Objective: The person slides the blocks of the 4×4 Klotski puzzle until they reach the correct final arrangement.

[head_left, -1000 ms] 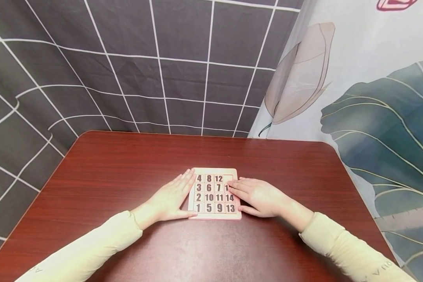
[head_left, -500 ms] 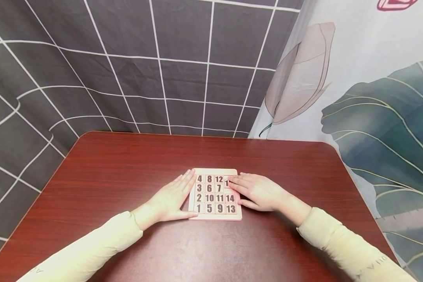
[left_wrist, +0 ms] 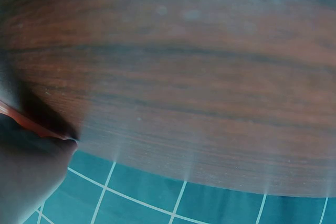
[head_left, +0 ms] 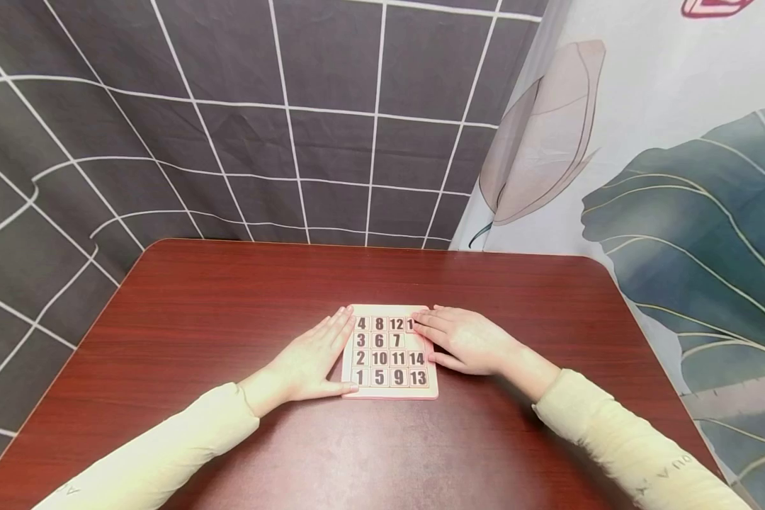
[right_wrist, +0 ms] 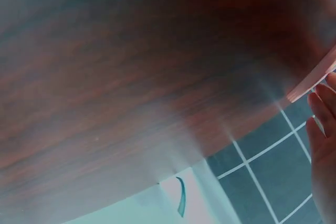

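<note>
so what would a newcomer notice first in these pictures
The number puzzle first: it lies on the red-brown table between the left hand and the right hand, which covers part of its top-right tile. Then the dark checked cloth behind the table, and the big leaf print on the pale cloth to the right.

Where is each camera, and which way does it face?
Head: on the head, facing forward and down at the number board; left hand, right hand and sleeved forearms show.
Left wrist: worn there, looking across the table; part of left hand, lower left.
Right wrist: likewise; part of right hand, right edge.
Wrist views share table and gridded curtain.
</note>
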The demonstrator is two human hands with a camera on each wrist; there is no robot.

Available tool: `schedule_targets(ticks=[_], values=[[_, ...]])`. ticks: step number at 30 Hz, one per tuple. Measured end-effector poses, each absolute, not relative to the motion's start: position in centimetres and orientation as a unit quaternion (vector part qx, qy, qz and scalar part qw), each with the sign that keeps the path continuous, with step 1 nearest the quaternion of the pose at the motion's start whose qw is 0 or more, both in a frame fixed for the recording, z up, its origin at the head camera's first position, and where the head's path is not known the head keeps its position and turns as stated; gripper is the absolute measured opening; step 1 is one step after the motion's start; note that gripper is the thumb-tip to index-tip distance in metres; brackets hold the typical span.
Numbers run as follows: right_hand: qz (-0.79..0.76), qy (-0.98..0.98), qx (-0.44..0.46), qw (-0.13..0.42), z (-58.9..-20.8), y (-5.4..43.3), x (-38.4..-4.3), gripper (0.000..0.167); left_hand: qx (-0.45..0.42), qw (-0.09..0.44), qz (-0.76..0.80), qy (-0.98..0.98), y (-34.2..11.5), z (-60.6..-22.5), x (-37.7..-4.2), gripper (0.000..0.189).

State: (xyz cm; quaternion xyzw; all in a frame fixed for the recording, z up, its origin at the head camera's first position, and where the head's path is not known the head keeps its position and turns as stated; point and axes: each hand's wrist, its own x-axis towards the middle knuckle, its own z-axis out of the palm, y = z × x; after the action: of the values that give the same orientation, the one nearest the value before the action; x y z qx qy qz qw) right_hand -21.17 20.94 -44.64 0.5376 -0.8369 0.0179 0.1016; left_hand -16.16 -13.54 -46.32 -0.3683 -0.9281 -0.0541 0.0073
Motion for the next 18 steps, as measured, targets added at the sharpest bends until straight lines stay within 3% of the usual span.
schedule_targets(ticks=[18], values=[[0.041,-0.796,0.587,0.139,-45.0,21.6,-17.1,0.053,-0.365,-0.002,-0.056,-0.929,-13.5,-46.2,-16.1,0.111]])
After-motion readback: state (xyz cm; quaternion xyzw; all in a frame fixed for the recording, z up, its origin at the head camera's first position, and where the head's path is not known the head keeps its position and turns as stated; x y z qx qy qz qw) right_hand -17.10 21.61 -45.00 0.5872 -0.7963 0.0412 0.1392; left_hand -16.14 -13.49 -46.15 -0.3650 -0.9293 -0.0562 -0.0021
